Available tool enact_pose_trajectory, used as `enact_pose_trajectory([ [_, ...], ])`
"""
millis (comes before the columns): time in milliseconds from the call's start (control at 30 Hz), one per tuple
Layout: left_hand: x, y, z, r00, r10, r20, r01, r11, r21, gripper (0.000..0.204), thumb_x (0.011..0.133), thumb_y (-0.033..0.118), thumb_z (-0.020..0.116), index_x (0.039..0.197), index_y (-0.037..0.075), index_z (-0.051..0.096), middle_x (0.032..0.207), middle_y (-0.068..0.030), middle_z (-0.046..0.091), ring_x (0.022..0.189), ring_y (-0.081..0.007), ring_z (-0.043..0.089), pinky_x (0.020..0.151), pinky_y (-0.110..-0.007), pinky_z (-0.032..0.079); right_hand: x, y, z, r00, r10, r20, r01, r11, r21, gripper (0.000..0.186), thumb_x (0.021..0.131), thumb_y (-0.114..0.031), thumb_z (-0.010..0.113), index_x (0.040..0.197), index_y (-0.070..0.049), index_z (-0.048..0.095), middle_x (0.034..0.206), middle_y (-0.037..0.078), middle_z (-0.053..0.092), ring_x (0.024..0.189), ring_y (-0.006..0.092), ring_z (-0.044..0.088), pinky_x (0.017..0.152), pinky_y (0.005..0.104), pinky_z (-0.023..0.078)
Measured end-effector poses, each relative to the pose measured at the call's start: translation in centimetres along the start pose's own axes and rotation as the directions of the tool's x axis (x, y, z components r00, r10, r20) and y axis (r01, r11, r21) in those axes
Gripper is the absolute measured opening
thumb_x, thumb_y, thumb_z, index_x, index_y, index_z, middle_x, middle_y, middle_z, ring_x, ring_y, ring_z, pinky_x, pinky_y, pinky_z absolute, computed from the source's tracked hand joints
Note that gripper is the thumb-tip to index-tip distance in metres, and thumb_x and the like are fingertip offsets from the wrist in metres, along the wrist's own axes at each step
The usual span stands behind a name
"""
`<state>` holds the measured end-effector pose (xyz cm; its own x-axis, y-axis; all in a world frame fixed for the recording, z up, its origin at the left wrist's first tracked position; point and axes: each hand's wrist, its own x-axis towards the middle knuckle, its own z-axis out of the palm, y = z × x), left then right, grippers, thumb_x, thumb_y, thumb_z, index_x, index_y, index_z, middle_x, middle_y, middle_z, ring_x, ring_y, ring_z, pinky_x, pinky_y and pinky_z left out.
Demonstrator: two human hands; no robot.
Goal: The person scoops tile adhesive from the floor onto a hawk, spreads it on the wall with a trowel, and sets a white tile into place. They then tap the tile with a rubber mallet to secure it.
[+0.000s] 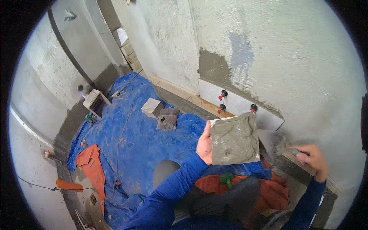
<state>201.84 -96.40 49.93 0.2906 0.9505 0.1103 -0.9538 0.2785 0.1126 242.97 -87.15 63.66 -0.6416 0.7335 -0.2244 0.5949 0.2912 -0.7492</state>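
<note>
- Room with rough, patchy pale walls (291, 57); floor spread with a crumpled blue tarp (143, 142), a thin cable (121, 140) trailing across it.
- Low on the wall ahead, a long white panel (209, 89) carrying red-and-black fittings (223, 95).
- Left hand (204, 145) supports a square mortar-coated tile (234, 142) at its left edge, thumb up along the side, the other fingers hidden from view. Tile is off the floor, in front of the wall panel from this viewpoint, its coated face in view, thick, grey and uneven.
- Right hand (313, 159) curled round the handle of a trowel (273, 143), somewhat blurred. Blade lies at the tile's right edge; cannot tell whether they touch.
- On the tarp past the left hand: a pale block-like stack (152, 107), a dark grey bundle (168, 119) just beside it.
- Below the tile, near the person's legs: a green tool (227, 179) on orange sheeting (268, 191).
- Far left: a small white stool (96, 102); nearer, an orange cone-shaped object (69, 185) lying on its side.
</note>
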Motion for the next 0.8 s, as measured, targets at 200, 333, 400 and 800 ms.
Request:
enact_pose_trajectory([
  [200, 3.6, 5.3, -6.8, 0.994, 0.106, -0.013, -0.107, 0.992, -0.065, 0.074, 0.104, 0.064, 0.043, 0.151, 0.008, 0.051, 0.150, -0.0188, 0.055, 0.136, -0.0384, 0.054, 0.114, -0.056, 0.042, -2.6, 0.9, 9.3, 0.806, 0.249, -0.538, -0.195, 0.968, 0.156, 0.045, 0.090, -0.020, 0.075, 0.131, -0.002, 0.067, 0.118, 0.011, 0.071, 0.111, 0.0210, 0.065, 0.096, 0.0350, 0.049],
  [333, 6.6, 10.5, -13.5, 0.960, 0.281, -0.015, -0.281, 0.960, -0.007, 0.069, 0.105, 0.056, 0.046, 0.152, 0.006, 0.048, 0.154, -0.0207, 0.050, 0.138, -0.0418, 0.052, 0.113, -0.062, 0.042, 0.5, 3.8, 14.8, 0.650, 0.287, -0.703, -0.017, 0.931, 0.364, 0.045, 0.096, -0.012, 0.066, 0.139, 0.000, 0.060, 0.129, 0.010, 0.067, 0.118, 0.0197, 0.062, 0.102, 0.0331, 0.048],
  [400, 8.0, 11.7, -16.3, 0.969, 0.246, 0.028, -0.243, 0.967, -0.082, 0.071, 0.105, 0.058, 0.045, 0.155, 0.008, 0.045, 0.156, -0.0186, 0.048, 0.142, -0.0409, 0.047, 0.117, -0.062, 0.036, 2.5, 4.0, 16.3, 0.625, 0.364, -0.691, 0.046, 0.866, 0.497, 0.045, 0.098, -0.011, 0.062, 0.141, 0.000, 0.057, 0.128, 0.011, 0.067, 0.115, 0.0185, 0.063, 0.101, 0.0315, 0.048],
  [800, 9.0, 16.5, -24.7, 0.908, 0.302, -0.290, -0.278, 0.953, 0.124, 0.071, 0.105, 0.060, 0.045, 0.158, 0.012, 0.042, 0.164, -0.0131, 0.040, 0.147, -0.0381, 0.040, 0.121, -0.059, 0.030, 15.7, 1.3, 22.2, 0.347, 0.402, -0.847, 0.154, 0.867, 0.475, 0.041, 0.095, -0.014, 0.064, 0.130, 0.007, 0.061, 0.098, 0.010, 0.070, 0.091, 0.0154, 0.065, 0.079, 0.0287, 0.051],
])
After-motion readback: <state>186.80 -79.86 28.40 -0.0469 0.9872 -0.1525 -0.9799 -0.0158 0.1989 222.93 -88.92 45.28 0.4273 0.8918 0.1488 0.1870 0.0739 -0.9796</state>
